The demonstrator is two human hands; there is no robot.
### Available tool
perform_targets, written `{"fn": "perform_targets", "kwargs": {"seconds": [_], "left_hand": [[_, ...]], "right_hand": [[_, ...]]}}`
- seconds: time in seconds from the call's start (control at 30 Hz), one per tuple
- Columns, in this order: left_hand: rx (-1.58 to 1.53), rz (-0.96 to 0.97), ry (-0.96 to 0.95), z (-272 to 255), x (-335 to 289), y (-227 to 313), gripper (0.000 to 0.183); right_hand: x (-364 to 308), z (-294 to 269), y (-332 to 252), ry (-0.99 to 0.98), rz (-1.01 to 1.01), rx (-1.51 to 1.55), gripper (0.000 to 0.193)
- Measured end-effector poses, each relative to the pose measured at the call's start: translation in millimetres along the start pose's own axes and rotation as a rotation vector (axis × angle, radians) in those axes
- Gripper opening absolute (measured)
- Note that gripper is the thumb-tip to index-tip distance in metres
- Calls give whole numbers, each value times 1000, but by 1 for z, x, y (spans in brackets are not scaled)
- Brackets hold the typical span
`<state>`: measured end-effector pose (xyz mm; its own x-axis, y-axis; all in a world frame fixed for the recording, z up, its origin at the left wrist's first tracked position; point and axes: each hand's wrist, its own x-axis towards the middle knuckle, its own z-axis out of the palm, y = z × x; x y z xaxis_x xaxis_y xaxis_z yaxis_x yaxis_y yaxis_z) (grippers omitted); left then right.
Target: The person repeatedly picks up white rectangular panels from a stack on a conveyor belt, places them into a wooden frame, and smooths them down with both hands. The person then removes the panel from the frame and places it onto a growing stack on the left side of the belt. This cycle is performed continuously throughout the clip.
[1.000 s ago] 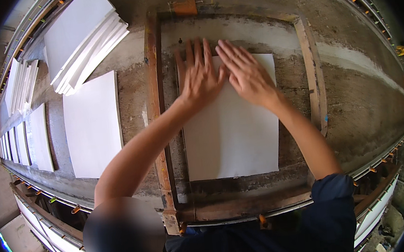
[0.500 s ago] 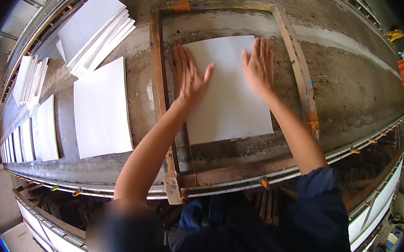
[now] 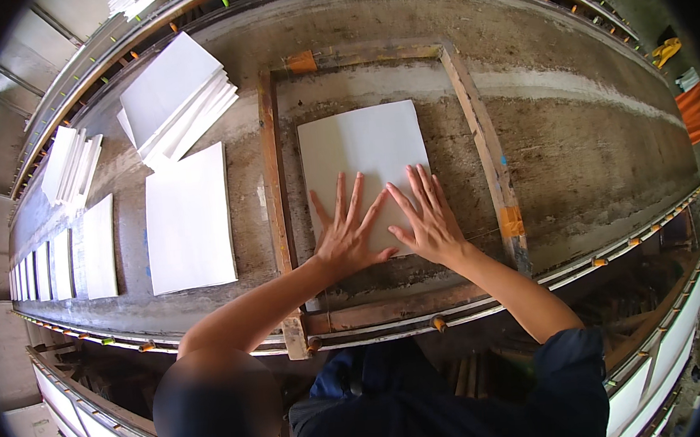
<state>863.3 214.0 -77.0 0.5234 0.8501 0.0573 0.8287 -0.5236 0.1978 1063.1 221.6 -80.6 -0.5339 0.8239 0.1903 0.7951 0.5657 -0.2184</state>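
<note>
A white rectangular sheet [image 3: 363, 144] lies flat inside a wooden frame [image 3: 480, 136] on the long worn tabletop. Whether it is one sheet or a thin stack, I cannot tell. My left hand [image 3: 348, 234] rests on the near left part of the sheet, palm down with fingers spread. Beside it my right hand [image 3: 428, 221] is also palm down, its fingers apart. The two index fingertips almost meet. Both hands hide much of the sheet's near edge.
Left of the frame lies another white sheet pile [image 3: 189, 220]. Behind it stands a slanted stack of white sheets [image 3: 176, 88]. More white sheets [image 3: 99, 247] line the far left. Orange pegs [image 3: 439, 324] stick out along the table's near edge.
My hands have moved from the sheet's two long sides toward me and inward, onto its near part, and the fingers have spread. The whole view has shifted slightly.
</note>
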Motion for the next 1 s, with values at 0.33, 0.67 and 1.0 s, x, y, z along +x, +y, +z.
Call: {"fn": "perform_targets", "kwargs": {"seconds": [0.33, 0.67, 1.0], "left_hand": [[-44, -439, 413, -32, -41, -55, 93], [-816, -493, 431, -47, -42, -64, 79], [-561, -315, 717, -83, 39, 73, 68]], "right_hand": [[-33, -57, 73, 139, 498, -126, 86], [-30, -77, 118, 10, 576, 353, 77], [-71, -182, 226, 208, 285, 386, 62]]}}
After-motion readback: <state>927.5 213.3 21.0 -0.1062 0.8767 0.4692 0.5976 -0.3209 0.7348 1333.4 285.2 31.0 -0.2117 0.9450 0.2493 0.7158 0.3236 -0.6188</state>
